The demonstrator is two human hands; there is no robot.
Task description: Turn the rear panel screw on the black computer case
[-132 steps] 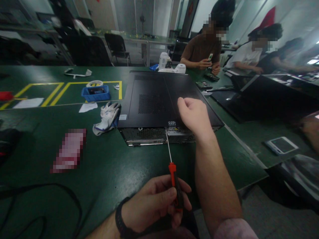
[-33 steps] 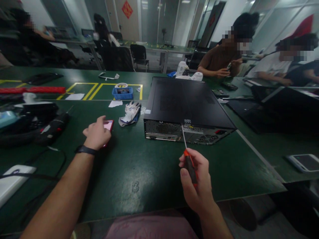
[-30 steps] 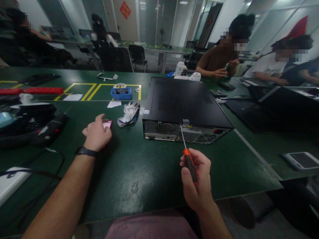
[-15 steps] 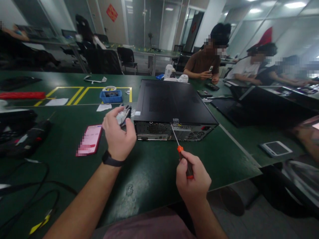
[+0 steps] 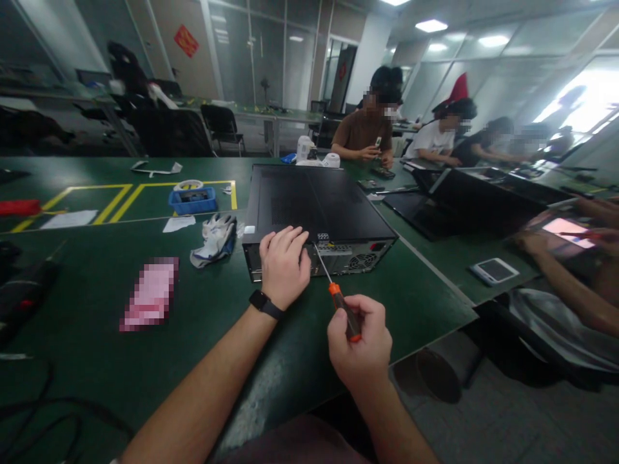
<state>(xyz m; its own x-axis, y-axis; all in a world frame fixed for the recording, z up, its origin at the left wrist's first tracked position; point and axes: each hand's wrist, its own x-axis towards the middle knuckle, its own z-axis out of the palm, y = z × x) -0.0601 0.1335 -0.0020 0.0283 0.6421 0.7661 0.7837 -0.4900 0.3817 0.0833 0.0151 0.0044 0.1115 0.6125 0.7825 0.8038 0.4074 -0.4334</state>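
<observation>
A black desktop computer case [image 5: 319,196] lies flat on the green table [image 5: 203,335], its rear panel facing me. My right hand [image 5: 362,341] is wrapped round the orange-and-dark handle of a screwdriver [image 5: 334,290]. The screwdriver's shaft slants up to the top edge of the rear panel, where its tip meets the case; the screw itself is too small to make out. My left hand [image 5: 286,265] lies over the rear top edge just left of that tip, fingers stretched out on the cover and holding nothing. It hides part of the rear panel.
Left of the case lie work gloves [image 5: 215,240], a blue bin [image 5: 192,200] with small parts, and a pink phone [image 5: 152,293]. A power drill [image 5: 26,299] and cables are at far left. Co-workers sit beyond and at right, near another open black case [image 5: 483,196].
My left hand has moved right, from beside the gloves onto the case's rear edge. The screwdriver tip stays at the same spot on the case. My view has turned slightly right.
</observation>
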